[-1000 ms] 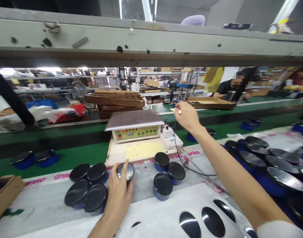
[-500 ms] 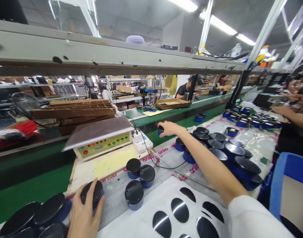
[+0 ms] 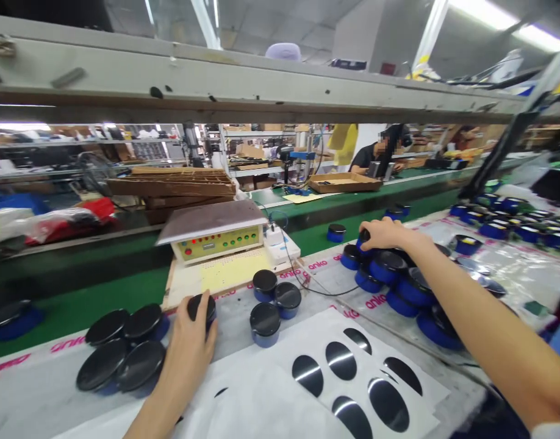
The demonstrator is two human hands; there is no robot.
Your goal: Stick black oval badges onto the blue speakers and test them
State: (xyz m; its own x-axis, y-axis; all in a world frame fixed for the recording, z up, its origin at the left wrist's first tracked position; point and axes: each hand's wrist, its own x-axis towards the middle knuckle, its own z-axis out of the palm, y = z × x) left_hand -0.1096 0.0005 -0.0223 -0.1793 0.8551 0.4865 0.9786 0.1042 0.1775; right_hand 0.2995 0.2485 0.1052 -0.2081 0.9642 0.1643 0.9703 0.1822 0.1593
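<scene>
My left hand [image 3: 188, 350] has its fingers closed around a round blue case with a glossy black top [image 3: 205, 310], low over the table by the control box. Left of that hand stands a cluster of the same cases [image 3: 143, 366]. Just right of it are three more cases [image 3: 265, 320]. My right hand [image 3: 385, 235], arm stretched out, grips another blue case [image 3: 363, 239] at the upper edge of a stacked pile of cases [image 3: 387, 268]. A sheet of round black stickers [image 3: 341, 360] lies between my arms.
A control box [image 3: 216, 235] with lit buttons and a white plug adapter [image 3: 280, 244] stand at the belt's edge. On the green belt [image 3: 307, 230] sits a single case [image 3: 336, 233]. A shelf beam [image 3: 243, 85] crosses overhead. One person [image 3: 369, 155] sits beyond.
My right hand has let go of a case on the green belt and moved right onto the pile, gripping another. The view has turned left. My left hand still holds its case.
</scene>
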